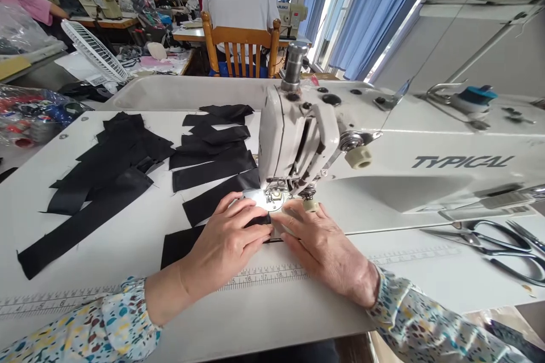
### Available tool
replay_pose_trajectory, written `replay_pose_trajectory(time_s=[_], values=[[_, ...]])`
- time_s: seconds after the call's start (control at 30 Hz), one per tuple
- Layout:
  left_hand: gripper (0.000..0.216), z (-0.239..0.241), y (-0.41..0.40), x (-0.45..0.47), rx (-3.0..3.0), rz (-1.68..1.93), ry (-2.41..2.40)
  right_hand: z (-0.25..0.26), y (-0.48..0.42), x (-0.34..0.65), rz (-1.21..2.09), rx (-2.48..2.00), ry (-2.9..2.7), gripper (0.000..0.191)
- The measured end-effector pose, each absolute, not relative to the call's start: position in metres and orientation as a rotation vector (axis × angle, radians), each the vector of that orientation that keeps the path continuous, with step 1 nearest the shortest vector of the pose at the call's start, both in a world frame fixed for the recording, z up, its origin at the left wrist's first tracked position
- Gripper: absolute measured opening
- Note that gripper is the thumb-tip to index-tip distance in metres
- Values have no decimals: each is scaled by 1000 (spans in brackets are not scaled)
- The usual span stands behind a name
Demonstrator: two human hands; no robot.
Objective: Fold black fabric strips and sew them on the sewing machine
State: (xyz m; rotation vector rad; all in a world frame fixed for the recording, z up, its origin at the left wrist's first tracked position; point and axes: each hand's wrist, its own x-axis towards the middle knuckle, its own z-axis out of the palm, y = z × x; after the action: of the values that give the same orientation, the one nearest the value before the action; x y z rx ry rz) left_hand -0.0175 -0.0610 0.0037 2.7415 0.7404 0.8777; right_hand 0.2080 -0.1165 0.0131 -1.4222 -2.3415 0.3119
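Note:
Both hands rest on the white table in front of a white sewing machine (383,153). My left hand (225,244) lies flat with fingers together on a black fabric strip (179,244), pressing it near the needle plate (266,199). My right hand (323,247) lies flat beside it, fingers pointing left toward the same strip, a thimble on one finger. The strip's end under the presser foot is mostly hidden by my fingers. More black fabric strips (213,153) lie fanned out behind my left hand.
A pile of black strips (102,176) lies at the left. Scissors (498,244) rest at the right. A ruler (264,277) is printed along the table front. A fan (96,54), bagged goods (34,116) and seated people at other machines fill the background.

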Motion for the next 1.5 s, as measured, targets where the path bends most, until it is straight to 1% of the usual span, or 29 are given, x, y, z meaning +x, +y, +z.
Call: replay_pose_trajectory(time_s=[0.23,0.4,0.53,0.7,0.83,1.03,1.17,1.33,1.5], values=[[22,6,-60,-16,2742,840,770,15,-115,206,313,-1404,-2391,36],[22,7,-58,-16,2736,848,750,19,-112,203,223,-1397,-2421,35],[20,6,-56,-17,2746,827,701,18,-111,202,124,-1414,-2448,37],[21,4,-56,-20,2761,819,726,16,-116,204,247,-1448,-2420,39],[24,5,-56,-20,2759,806,722,14,-118,204,251,-1457,-2421,40],[21,6,-60,-20,2798,881,757,9,-117,203,69,-1421,-2445,39],[22,7,-64,-20,2891,825,800,7,-117,204,-56,-1390,-2466,39],[23,9,-62,-17,2912,836,808,4,-116,207,-129,-1408,-2470,41],[21,6,-54,-14,2914,847,830,1,-107,212,-120,-1464,-2470,43]])
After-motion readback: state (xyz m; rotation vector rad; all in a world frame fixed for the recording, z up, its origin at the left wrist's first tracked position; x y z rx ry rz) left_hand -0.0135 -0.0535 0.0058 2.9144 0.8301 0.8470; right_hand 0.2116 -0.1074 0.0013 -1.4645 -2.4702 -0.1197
